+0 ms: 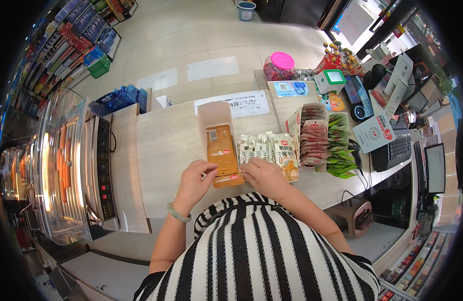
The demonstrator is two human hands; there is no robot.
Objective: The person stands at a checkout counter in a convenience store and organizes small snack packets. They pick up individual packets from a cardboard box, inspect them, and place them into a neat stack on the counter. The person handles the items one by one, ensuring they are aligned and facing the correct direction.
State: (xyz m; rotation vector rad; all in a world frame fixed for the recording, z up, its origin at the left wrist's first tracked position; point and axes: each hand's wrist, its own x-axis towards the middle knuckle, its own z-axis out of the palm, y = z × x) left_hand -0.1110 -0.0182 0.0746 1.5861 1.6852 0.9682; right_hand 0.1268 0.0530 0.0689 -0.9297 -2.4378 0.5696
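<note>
An open carton (215, 113) with a raised white lid flap stands on the counter in front of me, holding a row of orange-brown sachets (219, 139). My left hand (195, 180) is at the carton's front left side, thumb and fingertips close by the sachets. My right hand (263, 177) is at the front right side, its curled fingertips beside the carton's edge. Whether either hand grips anything is hard to tell. Just right of the carton lies a row of white sachets (259, 145), partly covered by my right hand. A larger white printed panel (286, 154) ends that row.
Boxes of red sachets (313, 145) and green sachets (339, 143) stand to the right. Beyond them are a payment device (331, 81), a keyboard (395, 146) and a pink-lidded jar (280, 64). A glass-covered sausage roller (65, 165) occupies the left side. A printed sheet (250, 104) lies behind the carton.
</note>
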